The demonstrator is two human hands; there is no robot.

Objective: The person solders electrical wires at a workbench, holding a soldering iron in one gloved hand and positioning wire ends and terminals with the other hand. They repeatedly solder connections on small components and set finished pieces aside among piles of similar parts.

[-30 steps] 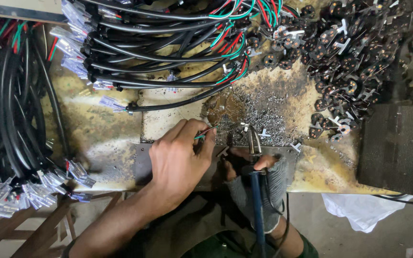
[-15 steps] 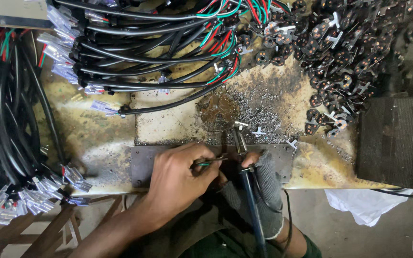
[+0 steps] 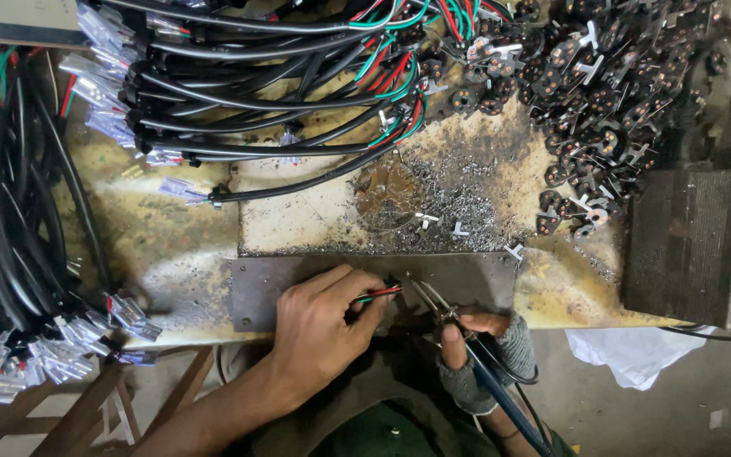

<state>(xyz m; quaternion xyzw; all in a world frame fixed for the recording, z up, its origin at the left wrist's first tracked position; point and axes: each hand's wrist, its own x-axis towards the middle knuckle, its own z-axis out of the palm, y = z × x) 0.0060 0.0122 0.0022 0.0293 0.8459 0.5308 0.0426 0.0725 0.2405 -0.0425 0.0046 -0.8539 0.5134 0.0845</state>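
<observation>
On the bench [image 3: 162,245] at left, black cables [image 3: 10,211] wait. Our left hand [image 3: 319,326] pinches coloured wires [image 3: 378,294] in a closed grip over the metal plate [image 3: 298,283]; our gloved right hand [image 3: 480,355] clasps the soldering iron [image 3: 467,338]. Many plug parts [image 3: 602,93] remain unjoined.
</observation>
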